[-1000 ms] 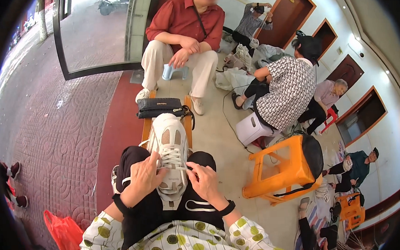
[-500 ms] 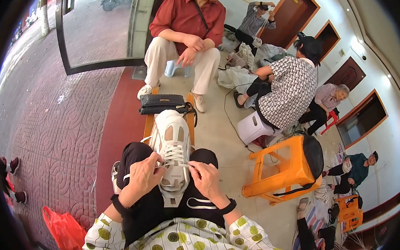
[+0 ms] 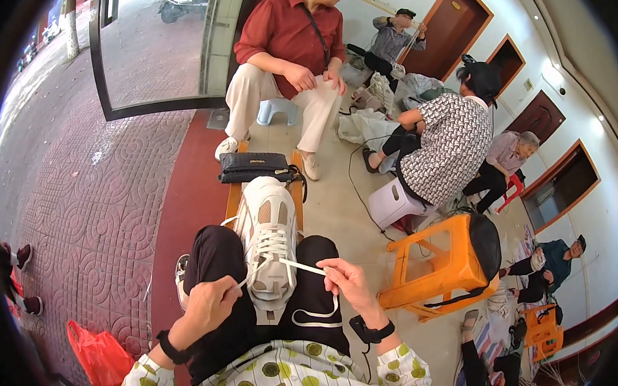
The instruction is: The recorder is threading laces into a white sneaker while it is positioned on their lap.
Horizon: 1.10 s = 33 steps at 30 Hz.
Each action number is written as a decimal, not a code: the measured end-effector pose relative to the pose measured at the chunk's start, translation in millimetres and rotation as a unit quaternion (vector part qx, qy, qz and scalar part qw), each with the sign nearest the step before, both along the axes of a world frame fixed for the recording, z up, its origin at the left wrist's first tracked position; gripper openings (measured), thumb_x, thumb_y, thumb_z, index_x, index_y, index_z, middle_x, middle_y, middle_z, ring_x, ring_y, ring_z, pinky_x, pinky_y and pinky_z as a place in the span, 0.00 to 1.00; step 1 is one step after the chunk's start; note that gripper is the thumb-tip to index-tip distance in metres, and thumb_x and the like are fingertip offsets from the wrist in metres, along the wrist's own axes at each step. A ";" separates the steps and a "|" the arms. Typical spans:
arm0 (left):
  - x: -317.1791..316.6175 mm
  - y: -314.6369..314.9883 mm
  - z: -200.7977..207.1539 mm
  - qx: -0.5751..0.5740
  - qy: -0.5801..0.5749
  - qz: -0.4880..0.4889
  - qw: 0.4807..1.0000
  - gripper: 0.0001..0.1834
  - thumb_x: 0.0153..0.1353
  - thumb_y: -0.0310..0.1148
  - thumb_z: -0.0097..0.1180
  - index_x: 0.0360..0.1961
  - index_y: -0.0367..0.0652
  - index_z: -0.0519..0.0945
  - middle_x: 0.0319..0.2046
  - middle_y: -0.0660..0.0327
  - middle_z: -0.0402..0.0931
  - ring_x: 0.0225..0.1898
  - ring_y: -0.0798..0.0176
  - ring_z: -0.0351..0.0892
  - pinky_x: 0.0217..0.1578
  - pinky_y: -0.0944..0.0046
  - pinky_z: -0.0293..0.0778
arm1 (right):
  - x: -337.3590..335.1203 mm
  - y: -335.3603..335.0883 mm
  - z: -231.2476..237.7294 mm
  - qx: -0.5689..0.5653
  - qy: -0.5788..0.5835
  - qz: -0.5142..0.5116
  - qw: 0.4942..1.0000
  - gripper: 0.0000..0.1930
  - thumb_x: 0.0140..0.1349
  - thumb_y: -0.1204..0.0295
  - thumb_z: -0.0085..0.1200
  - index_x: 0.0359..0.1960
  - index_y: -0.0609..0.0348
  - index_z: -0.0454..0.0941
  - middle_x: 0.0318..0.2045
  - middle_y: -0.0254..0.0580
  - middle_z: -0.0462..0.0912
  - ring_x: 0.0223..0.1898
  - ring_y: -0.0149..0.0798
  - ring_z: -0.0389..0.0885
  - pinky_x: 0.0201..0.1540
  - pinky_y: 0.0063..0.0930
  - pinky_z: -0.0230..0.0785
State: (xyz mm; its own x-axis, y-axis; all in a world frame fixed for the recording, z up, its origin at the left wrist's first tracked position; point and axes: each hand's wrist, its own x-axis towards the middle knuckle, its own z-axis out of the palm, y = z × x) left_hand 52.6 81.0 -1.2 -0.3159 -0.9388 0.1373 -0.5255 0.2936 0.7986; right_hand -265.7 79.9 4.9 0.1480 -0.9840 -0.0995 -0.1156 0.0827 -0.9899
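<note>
A white and beige sneaker (image 3: pixel 268 216) lies lengthwise between my knees on a wooden bench. White shoelace (image 3: pixel 271 245) crosses its upper in several rows. My left hand (image 3: pixel 213 301) is closed beside the shoe's near left side, pinching one lace end. On the other side, my right hand (image 3: pixel 351 288) pinches the other end, which runs taut from the shoe to my fingertips. The rest of that lace hangs in a loop over my dark trouser leg (image 3: pixel 316 332).
A black bag (image 3: pixel 254 166) lies on the bench beyond the shoe. An orange stool (image 3: pixel 431 263) stands to the right, a red plastic bag (image 3: pixel 99 358) at lower left. A person in red (image 3: pixel 290 40) sits ahead; several others sit at right. A glass door (image 3: pixel 155 54) stands at far left.
My hands have drawn apart and toward me, pulling the lace ends out to either side. The person in red has shifted their hands onto their knee.
</note>
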 end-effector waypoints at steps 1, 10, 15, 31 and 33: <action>2.6 3.8 -1.6 0.000 -0.001 0.001 1.000 0.08 0.61 0.30 0.54 0.30 0.37 0.80 0.21 0.51 0.79 0.24 0.49 0.81 0.27 0.58 0.75 | -0.1 1.7 -3.1 0.003 0.002 -0.007 1.000 0.11 0.69 0.69 0.50 0.47 0.59 0.80 0.20 0.29 0.76 0.19 0.19 0.69 0.22 0.13 0.61; 4.9 -12.0 8.4 0.231 0.112 0.019 0.966 0.10 0.63 0.29 0.51 0.30 0.35 0.80 0.14 0.63 0.75 0.11 0.74 0.68 0.13 0.72 0.63 | 36.1 11.1 -36.0 -0.210 0.246 -0.126 0.938 0.07 0.65 0.74 0.52 0.42 0.58 0.80 0.20 0.37 0.78 0.19 0.29 0.76 0.24 0.23 0.68; 8.2 -10.1 4.2 0.219 0.120 0.002 0.968 0.10 0.64 0.30 0.50 0.31 0.34 0.79 0.14 0.63 0.74 0.11 0.74 0.68 0.13 0.72 0.62 | 41.0 14.4 -37.6 -0.258 0.249 -0.162 0.919 0.06 0.65 0.74 0.53 0.40 0.57 0.81 0.20 0.40 0.79 0.18 0.32 0.77 0.23 0.24 0.67; 6.1 -8.7 4.5 0.218 0.117 0.002 0.969 0.10 0.65 0.30 0.50 0.32 0.35 0.79 0.14 0.64 0.74 0.11 0.75 0.67 0.13 0.73 0.62 | 39.6 15.5 -34.9 -0.260 0.257 -0.151 0.919 0.07 0.66 0.76 0.51 0.43 0.58 0.80 0.19 0.37 0.76 0.20 0.28 0.75 0.24 0.22 0.67; 6.1 -8.6 4.9 0.219 0.117 0.004 0.969 0.10 0.65 0.31 0.50 0.32 0.35 0.79 0.14 0.64 0.74 0.11 0.75 0.67 0.13 0.73 0.62 | 39.3 15.1 -35.3 -0.257 0.260 -0.149 0.919 0.08 0.66 0.76 0.50 0.43 0.58 0.80 0.19 0.36 0.76 0.20 0.28 0.75 0.24 0.22 0.67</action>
